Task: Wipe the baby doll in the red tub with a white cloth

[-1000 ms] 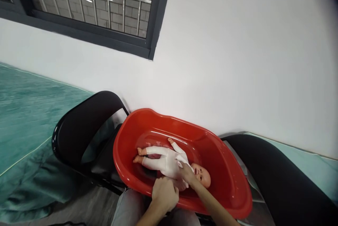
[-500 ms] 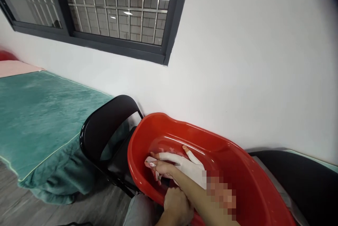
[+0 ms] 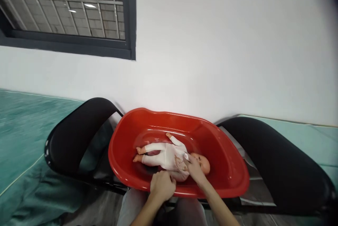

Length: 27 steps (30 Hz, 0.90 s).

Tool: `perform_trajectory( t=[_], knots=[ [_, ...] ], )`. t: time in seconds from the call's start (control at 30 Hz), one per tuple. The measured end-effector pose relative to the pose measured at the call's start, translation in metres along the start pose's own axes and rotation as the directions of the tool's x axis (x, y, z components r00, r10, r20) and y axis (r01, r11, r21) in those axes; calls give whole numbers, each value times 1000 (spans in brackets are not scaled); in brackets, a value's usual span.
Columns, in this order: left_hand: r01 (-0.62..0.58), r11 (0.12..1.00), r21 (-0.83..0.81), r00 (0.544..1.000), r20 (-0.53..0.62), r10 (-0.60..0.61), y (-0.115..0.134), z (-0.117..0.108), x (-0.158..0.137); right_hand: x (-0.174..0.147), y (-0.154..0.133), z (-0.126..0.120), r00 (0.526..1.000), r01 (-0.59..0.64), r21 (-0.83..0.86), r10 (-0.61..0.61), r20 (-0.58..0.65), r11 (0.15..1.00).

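A baby doll (image 3: 155, 159) in white clothes lies on its back inside a red plastic tub (image 3: 232, 176), its head to the right and its bare feet to the left. My left hand (image 3: 162, 185) is closed over the tub's near rim, knuckles up, beside the doll's hip. Over the doll's upper chest, close to its chin, my right hand (image 3: 194, 168) is closed with a small pale pinkish-white bit showing at its fingertips. Whether that is a cloth or part of the doll's clothes, I cannot tell.
Black folding chairs stand left (image 3: 71, 138) and right (image 3: 274, 159) of the tub, which sits across them. A white wall (image 3: 211, 60) rises behind, with a barred window (image 3: 71, 11) at upper left. A green blanket (image 3: 23, 131) lies far left. My knees are under the near rim.
My right hand has moved from the doll's feet to its upper chest. The view has swung right, bringing the whole tub and the right chair into sight. My left hand stays at the near rim.
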State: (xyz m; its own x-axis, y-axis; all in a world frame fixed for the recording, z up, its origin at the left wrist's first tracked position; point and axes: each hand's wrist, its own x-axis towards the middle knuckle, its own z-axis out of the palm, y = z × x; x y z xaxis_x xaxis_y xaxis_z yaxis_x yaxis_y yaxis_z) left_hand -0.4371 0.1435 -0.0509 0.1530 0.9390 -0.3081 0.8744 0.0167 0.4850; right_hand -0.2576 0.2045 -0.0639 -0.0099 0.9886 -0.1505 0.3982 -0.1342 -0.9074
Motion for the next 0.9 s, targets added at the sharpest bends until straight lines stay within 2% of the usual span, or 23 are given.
perform_trajectory(
  t=[0.07, 0.13, 0.23, 0.3, 0.4, 0.5, 0.6, 0.7, 0.8, 0.9],
  knots=[
    [-5, 1000, 10, 1000, -20, 5, 0, 1, 0, -29, 18, -28, 986, 32, -178, -60, -153, 983],
    [-10, 1000, 1, 1000, -1, 10, -2, 3, 1, -53, 28, -39, 970, -31, -329, -51, -237, 944],
    [-15, 999, -29, 996, 90, 17, -6, 7, 6, -70, 29, -34, 943, -239, -527, 66, -325, 816],
    [-9, 999, -47, 989, 148, 16, -10, 8, 12, -72, 25, -27, 924, -326, -597, 114, -365, 733],
    [-53, 998, -39, 984, 170, 58, -10, 10, 26, -71, 22, -22, 921, -336, -619, 110, -374, 709],
    [-149, 983, 108, 979, 159, 130, 2, 17, 47, -72, 25, -22, 936, -285, -636, 65, -346, 717],
    [-201, 930, 308, 971, 191, 147, 21, 34, 70, -74, 31, -22, 939, -273, -639, 54, -341, 719],
    [-221, 899, 378, 969, 188, 158, 34, 58, 88, -74, 35, -20, 936, -280, -631, 58, -348, 724],
    [-215, 892, 397, 975, 137, 174, 34, 77, 100, -73, 37, -19, 937, -265, -619, 47, -345, 739],
    [-255, 873, 416, 967, 126, 222, 25, 87, 109, -73, 37, -19, 942, -251, -615, 42, -334, 748]
  ],
)
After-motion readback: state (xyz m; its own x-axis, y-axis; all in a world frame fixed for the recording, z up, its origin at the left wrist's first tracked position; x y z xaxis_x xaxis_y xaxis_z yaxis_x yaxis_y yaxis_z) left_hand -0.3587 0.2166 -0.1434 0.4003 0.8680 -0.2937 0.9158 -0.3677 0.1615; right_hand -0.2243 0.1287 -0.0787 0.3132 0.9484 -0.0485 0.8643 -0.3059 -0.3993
